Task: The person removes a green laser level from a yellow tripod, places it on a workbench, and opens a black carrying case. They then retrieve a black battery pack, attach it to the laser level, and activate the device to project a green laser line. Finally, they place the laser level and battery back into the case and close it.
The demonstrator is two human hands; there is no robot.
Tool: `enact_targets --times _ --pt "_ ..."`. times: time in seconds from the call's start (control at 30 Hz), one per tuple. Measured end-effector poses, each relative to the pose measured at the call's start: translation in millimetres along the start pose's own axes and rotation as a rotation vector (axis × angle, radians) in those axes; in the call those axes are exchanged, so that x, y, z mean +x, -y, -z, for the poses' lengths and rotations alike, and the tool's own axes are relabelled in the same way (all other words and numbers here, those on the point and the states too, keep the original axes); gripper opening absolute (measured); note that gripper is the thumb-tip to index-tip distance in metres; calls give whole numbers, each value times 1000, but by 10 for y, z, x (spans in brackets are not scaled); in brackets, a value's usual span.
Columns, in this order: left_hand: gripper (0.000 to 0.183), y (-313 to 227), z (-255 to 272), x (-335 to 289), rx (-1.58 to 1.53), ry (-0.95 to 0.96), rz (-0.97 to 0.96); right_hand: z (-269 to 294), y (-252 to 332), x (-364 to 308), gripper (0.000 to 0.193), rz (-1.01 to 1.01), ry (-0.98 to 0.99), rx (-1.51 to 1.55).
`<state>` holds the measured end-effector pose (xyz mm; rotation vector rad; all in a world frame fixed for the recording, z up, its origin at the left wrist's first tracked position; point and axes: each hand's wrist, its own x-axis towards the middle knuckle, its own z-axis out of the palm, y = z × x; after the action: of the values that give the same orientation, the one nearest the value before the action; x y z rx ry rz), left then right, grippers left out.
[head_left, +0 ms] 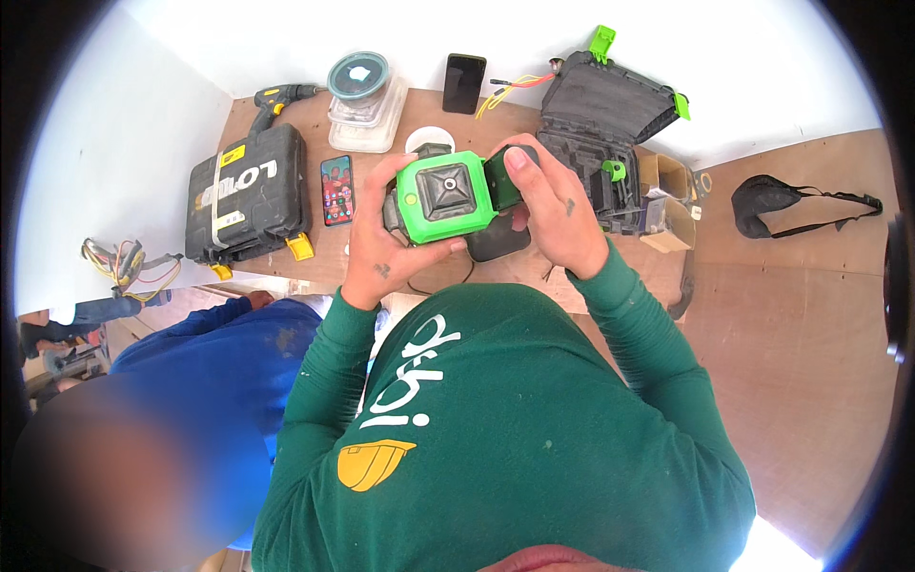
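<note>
Above the table, my left hand (370, 234) is closed round the left side of a bright green and black laser level (447, 188), thumb along its near edge. A square black panel with a small round centre faces up on it. My right hand (558, 205) grips a black block-shaped piece (502, 181) against the level's right side, thumb on top. Whether that piece is joined to the level or apart, I cannot tell. Below them a dark rounded object (500, 242) lies on the table, partly hidden.
An open black case (610, 100) with green latches stands back right, beside cardboard boxes (664, 224). At left are a closed black toolbox (250, 186), a drill (272, 103), a phone (337, 191) and plastic tubs (367, 124). A person in blue (229, 381) is close on my left.
</note>
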<state>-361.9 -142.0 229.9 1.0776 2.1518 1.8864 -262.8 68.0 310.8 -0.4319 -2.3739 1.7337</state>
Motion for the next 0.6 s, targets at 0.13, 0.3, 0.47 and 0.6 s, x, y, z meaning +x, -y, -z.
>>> enact_targets --times 0.13,0.3,0.47,0.6 --pt "103 -30 2 2 40 18 -22 6 42 -13 52 -45 0 61" --pt "101 -105 -34 11 13 9 -3 -6 6 -14 55 -55 8 18" --pt "99 -152 -54 62 47 1 -56 -61 -141 13 55 -56 8 -48" --pt "97 -113 -87 76 -115 1 31 -49 -205 36 60 -95 79 -47"
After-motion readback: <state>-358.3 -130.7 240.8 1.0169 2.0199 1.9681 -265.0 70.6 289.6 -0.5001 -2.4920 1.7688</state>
